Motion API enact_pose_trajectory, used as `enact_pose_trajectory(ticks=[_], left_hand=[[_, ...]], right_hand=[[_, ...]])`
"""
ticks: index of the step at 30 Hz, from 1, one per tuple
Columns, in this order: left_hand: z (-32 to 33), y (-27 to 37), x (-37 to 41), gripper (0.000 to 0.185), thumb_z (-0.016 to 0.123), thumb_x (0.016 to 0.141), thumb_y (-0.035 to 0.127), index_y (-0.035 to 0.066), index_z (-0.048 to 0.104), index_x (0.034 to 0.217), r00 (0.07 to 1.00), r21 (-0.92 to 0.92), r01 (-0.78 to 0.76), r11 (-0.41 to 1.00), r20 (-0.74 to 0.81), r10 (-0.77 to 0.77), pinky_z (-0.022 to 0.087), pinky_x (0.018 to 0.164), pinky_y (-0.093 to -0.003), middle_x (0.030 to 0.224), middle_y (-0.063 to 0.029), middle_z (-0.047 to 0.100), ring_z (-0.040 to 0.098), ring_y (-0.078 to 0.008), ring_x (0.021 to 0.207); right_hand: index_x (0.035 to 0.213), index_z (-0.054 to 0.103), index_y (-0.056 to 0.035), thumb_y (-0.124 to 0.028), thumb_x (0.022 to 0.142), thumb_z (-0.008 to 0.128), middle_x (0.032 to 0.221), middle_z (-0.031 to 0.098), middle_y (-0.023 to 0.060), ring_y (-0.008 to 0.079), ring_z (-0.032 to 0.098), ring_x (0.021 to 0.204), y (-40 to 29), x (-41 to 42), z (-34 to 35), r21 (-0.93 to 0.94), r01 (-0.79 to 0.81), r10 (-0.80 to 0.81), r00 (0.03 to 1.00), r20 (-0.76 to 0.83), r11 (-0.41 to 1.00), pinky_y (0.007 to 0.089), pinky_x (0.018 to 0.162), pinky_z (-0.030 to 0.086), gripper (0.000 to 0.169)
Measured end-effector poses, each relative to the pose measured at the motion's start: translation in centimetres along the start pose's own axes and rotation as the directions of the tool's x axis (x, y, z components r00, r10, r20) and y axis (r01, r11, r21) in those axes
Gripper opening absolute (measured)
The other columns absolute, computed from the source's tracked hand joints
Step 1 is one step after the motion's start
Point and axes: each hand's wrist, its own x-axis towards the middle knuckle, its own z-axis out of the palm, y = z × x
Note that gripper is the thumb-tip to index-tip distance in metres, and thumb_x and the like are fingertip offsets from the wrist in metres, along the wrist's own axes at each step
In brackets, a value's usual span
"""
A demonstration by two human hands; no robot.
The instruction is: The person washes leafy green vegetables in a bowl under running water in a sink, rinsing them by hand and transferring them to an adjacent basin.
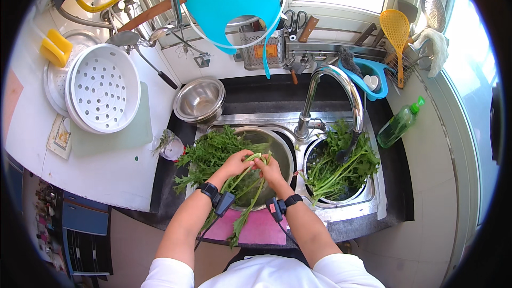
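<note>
Over a large round metal basin [283,148] in the left sink, my left hand [237,163] and my right hand [269,169] meet, both holding the pale stem ends of leafy greens. Long green stalks [245,224] hang down from between the hands towards the pink cloth [266,230] at the counter's front. A heap of leafy greens [218,148] lies over the basin's left side. More greens [344,168] fill a round metal pot in the right sink, under the faucet's end. Both wrists wear black straps with small devices and cables.
A chrome faucet [354,84] arches over the right sink. Metal bowls [200,98] stand behind left, near a glass jar [172,148]. White colanders [106,88] sit on the left counter. A green bottle [398,124] and a blue basket [374,74] are at right.
</note>
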Motion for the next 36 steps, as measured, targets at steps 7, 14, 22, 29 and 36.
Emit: enact_pose_trajectory(ticks=[7, 14, 22, 29, 36], left_hand=[[2.0, 0.8, -1.0, 0.035, 0.058, 0.081, 0.014, 0.008, 0.054, 0.115, 0.918, 0.663, -0.235, 0.711, -0.090, 0.387, 0.048, 0.061, -0.0319, 0.090, -0.0101, 0.064, 0.060, -0.0199, 0.064], [0.7, 0.1, 0.0, 0.026, 0.045, 0.091, 0.013, 0.001, 0.052, 0.113, 0.987, 0.027, 0.140, 0.990, 0.077, -0.142, 0.047, 0.058, -0.0252, 0.080, -0.0065, 0.060, 0.057, -0.0120, 0.069], [2.3, -6.2, 1.5, 0.028, 0.055, 0.073, 0.011, 0.000, 0.059, 0.099, 0.995, 0.645, -0.051, 0.762, 0.102, -0.019, 0.045, 0.076, -0.0430, 0.092, -0.0223, 0.059, 0.055, -0.0404, 0.086], [4.4, -4.1, 1.0, 0.032, 0.054, 0.075, 0.006, 0.007, 0.059, 0.107, 0.984, 0.867, 0.076, 0.493, 0.013, -0.175, 0.049, 0.068, -0.0417, 0.094, -0.0144, 0.063, 0.061, -0.0301, 0.088], [1.5, -1.8, 0.9, 0.035, 0.055, 0.082, 0.011, 0.006, 0.053, 0.116, 0.991, 0.289, 0.076, 0.954, 0.082, -0.104, 0.048, 0.059, -0.0305, 0.084, -0.0112, 0.064, 0.062, -0.0173, 0.069]], right_hand=[[0.087, 0.056, 0.0019, -0.023, 0.080, 0.052, 0.063, 0.060, 0.0131, 0.0230, 0.059, 0.054, 0.0, -0.7, 0.0, -0.481, 0.149, -0.250, 0.956, -0.154, 0.864, 0.0350, 0.053, 0.046, 0.026], [0.089, 0.053, -0.0014, -0.023, 0.088, 0.047, 0.070, 0.060, 0.0094, 0.0202, 0.061, 0.062, 0.1, -1.0, -1.7, -0.209, 0.187, -0.177, 0.982, 0.064, 0.960, 0.0323, 0.059, 0.048, 0.022], [0.099, 0.048, 0.0006, -0.020, 0.090, 0.045, 0.079, 0.060, 0.0169, 0.0250, 0.063, 0.073, 3.2, 0.4, -1.7, -0.166, -0.279, 0.237, 0.943, -0.234, 0.946, 0.0369, 0.066, 0.052, 0.023], [0.107, 0.048, -0.0001, -0.017, 0.088, 0.050, 0.088, 0.057, 0.0210, 0.0313, 0.059, 0.070, 6.7, 2.8, -3.1, -0.626, -0.364, 0.394, 0.914, -0.097, 0.690, 0.0417, 0.062, 0.049, 0.025], [0.091, 0.049, -0.0066, -0.028, 0.091, 0.048, 0.060, 0.044, 0.0036, 0.0154, 0.046, 0.046, 1.7, 1.1, -0.5, 0.075, -0.087, 0.085, 0.996, 0.024, 0.993, 0.0308, 0.042, 0.039, 0.022]])
